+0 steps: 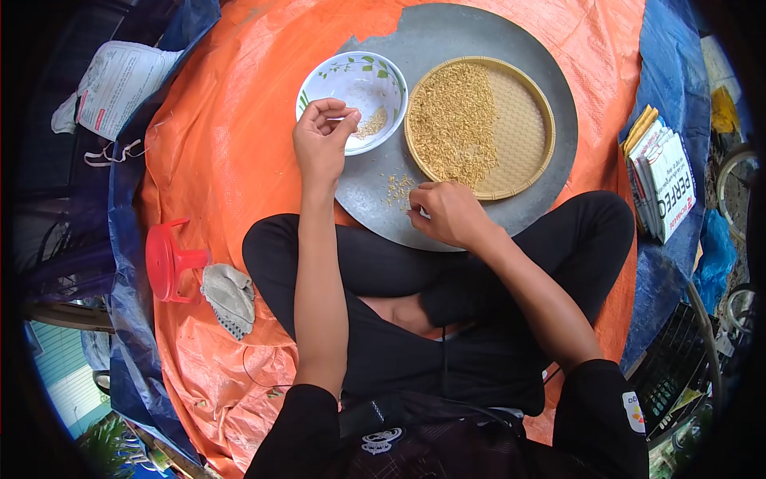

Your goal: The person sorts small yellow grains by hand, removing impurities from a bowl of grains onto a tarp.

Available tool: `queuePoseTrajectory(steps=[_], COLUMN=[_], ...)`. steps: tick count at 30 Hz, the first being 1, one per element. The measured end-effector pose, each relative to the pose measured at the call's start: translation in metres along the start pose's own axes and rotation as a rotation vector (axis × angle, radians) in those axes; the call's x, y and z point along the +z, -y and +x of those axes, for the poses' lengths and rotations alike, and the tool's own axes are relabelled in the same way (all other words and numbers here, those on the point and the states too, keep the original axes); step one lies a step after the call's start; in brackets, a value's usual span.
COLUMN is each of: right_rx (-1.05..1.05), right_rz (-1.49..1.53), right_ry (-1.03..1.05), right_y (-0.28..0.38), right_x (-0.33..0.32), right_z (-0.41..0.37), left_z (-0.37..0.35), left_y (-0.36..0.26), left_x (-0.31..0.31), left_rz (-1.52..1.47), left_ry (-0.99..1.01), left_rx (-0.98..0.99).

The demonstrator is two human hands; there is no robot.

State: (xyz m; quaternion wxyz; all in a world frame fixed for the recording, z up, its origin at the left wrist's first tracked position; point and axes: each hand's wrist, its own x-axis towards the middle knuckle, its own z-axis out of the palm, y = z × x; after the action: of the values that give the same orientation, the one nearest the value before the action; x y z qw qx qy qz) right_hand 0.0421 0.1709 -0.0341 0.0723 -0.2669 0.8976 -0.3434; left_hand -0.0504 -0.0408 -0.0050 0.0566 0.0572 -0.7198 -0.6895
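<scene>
My left hand (323, 142) is at the near left rim of a white bowl (343, 70) with a green leaf pattern. Its thumb and fingers are pinched together; anything between them is too small to make out. A small heap of pale grains (373, 123) lies in the bowl. My right hand (451, 211) is closed, fingertips down on the grey round board (527, 48), beside a few loose unhusked rice grains (398, 190). What it pinches is hidden. Just beyond it, a woven bamboo tray (523, 120) holds a layer of unhusked rice (455, 120), mostly on its left side.
An orange tarp (263, 96) lies under the board and my crossed legs. To the left are a red plastic stool (166, 259) on its side and a grey cloth cap (228, 297). Folded sacks (662, 180) stand at the right edge, by blue tarp (670, 64).
</scene>
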Motion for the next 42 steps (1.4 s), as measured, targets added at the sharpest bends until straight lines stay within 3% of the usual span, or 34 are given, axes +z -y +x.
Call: queuePoseTrajectory(steps=[4, 7, 10, 13, 18, 24, 27, 30, 35, 38, 42], right_rx=[-0.002, 0.007, 0.075, 0.119, 0.132, 0.141, 0.145, 0.137, 0.144, 0.108, 0.263], right_rz=[0.005, 0.014, -0.062, -0.169, -0.202, -0.226, -0.226, -0.23, -0.226, -0.191, -0.046], right_ry=[0.008, -0.007, 0.059, 0.171, 0.244, 0.254, 0.264, 0.263, 0.272, 0.22, 0.015], right_y=[-0.002, -0.003, -0.009, -0.018, -0.017, -0.017, -0.018, -0.016, -0.012, -0.016, -0.021], right_x=[0.0, 0.0, 0.004, 0.013, 0.017, 0.018, 0.019, 0.017, 0.013, 0.011, 0.0], right_z=[0.0, 0.0, -0.003, -0.008, -0.01, -0.011, -0.011, -0.011, -0.01, -0.01, 0.0], left_z=[0.001, -0.004, -0.016, -0.026, -0.039, -0.04, -0.045, -0.045, -0.042, -0.04, -0.038], left_y=[0.009, 0.001, -0.012, -0.011, 0.006, 0.055, 0.059, 0.067, 0.07, 0.065, 0.046], left_x=[0.0, 0.0, 0.002, 0.01, 0.045, 0.072, 0.076, 0.076, 0.075, 0.075, 0.075], left_rz=[0.039, -0.027, 0.112, 0.438, 0.562, 0.767, 0.875, 0.914, 0.768, 0.583, 0.393], left_ry=[-0.049, 0.085, 0.446, 0.761, 0.626, 0.376, 0.298, 0.352, 0.352, 0.324, 0.327], left_rx=[0.018, -0.014, -0.163, -0.233, -0.01, 0.436, 0.562, 0.45, 0.433, 0.346, 0.176])
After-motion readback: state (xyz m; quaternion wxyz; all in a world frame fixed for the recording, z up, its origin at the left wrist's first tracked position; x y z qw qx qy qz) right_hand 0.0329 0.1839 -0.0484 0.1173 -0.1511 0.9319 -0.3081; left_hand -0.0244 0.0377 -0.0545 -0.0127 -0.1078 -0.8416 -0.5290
